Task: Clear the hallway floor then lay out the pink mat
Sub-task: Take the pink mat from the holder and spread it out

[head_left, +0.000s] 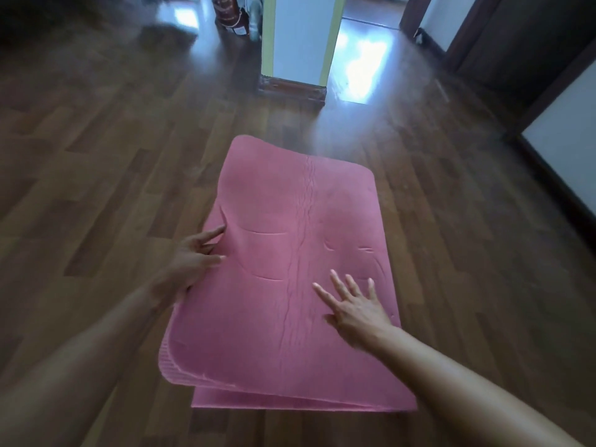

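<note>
The pink foam mat (290, 253) lies on the brown wooden plank floor (96, 188) in the middle of the view, folded on itself, with stacked layers showing along its 6 o'clock edge. The left hand (193, 256) is at the mat's 9 o'clock edge, its visible fingers straight against the top layer; I cannot tell whether any are tucked beneath it. The right hand (351, 304) rests flat toward 4 o'clock on the mat, fingers spread and gripping nothing.

The step in hand looks like opening the fold. To do it well, I would take the top layer at the 9 o'clock edge with the left hand, lift the right palm clear so it stops pinning that layer, then carry the fold toward 12 o'clock and smooth out the creases.

By count: one mat, at least three layers, two hands, one white pillar with yellow-green edges (300, 43) at 12 o'clock, and one blurred red-and-white object (230, 17) at 11 o'clock.
</note>
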Motion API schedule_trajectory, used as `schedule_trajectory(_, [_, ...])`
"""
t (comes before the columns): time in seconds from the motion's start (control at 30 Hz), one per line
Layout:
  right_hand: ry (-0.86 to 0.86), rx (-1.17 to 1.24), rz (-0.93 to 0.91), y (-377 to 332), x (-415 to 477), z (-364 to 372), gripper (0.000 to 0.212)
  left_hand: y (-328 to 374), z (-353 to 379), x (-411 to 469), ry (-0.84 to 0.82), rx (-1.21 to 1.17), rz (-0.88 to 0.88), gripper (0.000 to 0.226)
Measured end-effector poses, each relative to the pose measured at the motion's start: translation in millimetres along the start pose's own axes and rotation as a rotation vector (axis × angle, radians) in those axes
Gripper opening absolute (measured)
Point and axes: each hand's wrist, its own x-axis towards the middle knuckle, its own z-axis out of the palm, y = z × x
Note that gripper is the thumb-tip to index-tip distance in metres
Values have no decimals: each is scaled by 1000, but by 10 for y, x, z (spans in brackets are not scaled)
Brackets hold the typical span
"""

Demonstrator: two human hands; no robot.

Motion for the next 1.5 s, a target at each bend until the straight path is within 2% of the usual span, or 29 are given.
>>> schedule_trajectory(0.07, [88, -10, 11, 176, -2, -194, 64, 158, 213, -57, -49, -19, -9, 70])
schedule_trajectory(0.17, [182, -28, 36, 462, -49, -490, 66, 317, 584, -125, -67, 74, 21, 64])
schedule_trajectory(0.37, [286, 1, 127, 1054, -347, -993, 63, 577, 1482, -230, -120, 247, 169, 65])
schedule_trajectory(0.6, [358, -4, 208, 1757, -879, -1205, 62, 876, 2538, -379, -162, 315, 180, 56])
schedule_trajectory(0.9, [449, -26, 286, 2632, -1538, -1229, 61, 1186, 3867, -658, -202, 296, 242, 30])
schedule_trajectory(1.17, [510, 43, 407, 3433, -2052, -1079, 57, 1319, 4939, -1006, -249, 246, 374, 33])
schedule_trajectory(1.33, [502, 98, 486, 3941, -2296, -778, 55, 1087, 5668, -1079, -249, 272, 443, 18])
schedule_trajectory(1.5, [443, 173, 561, 4403, -2422, -188, 53, 692, 6424, -1017, -230, 251, 335, 16])
